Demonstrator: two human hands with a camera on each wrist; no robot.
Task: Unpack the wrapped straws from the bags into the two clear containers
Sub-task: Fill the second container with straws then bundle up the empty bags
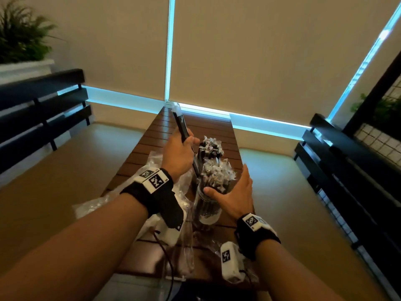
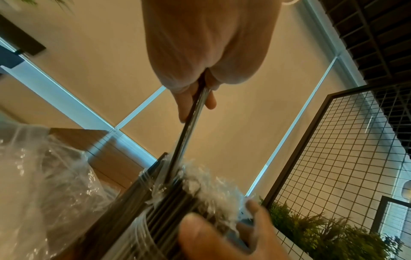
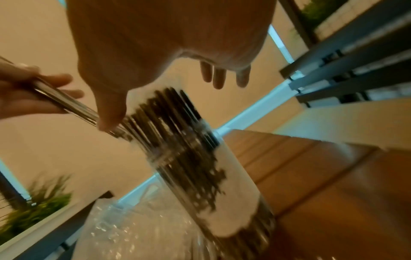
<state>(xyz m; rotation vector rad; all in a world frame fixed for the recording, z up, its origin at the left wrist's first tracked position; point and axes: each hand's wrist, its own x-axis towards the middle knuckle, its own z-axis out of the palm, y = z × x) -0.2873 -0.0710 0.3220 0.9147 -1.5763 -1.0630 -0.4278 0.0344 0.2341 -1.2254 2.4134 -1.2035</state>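
Observation:
My left hand (image 1: 184, 146) grips a small bundle of dark wrapped straws (image 1: 180, 125), tilted, its lower end dipping into the near clear container (image 1: 206, 208). That container is packed with upright straws, their crinkled wrapper tips (image 1: 217, 170) sticking out. My right hand (image 1: 230, 191) is open beside it, thumb resting on the straws and fingers straight. The far container (image 1: 201, 156), also full of straws, stands just behind. In the left wrist view the held straws (image 2: 191, 126) run from my left hand (image 2: 198, 91) down into the packed straws (image 2: 175, 198). The right wrist view shows the thumb (image 3: 111, 109) against the near container's straws (image 3: 175, 123).
Crumpled clear plastic bags (image 1: 167, 164) lie left of the containers on the narrow slatted wooden table (image 1: 217, 131); another bag (image 1: 186, 237) lies nearer me. Dark slatted benches stand at left (image 1: 41, 109) and right (image 1: 347, 161). A wire grid panel (image 1: 379, 133) and plants (image 1: 21, 33) sit at the sides.

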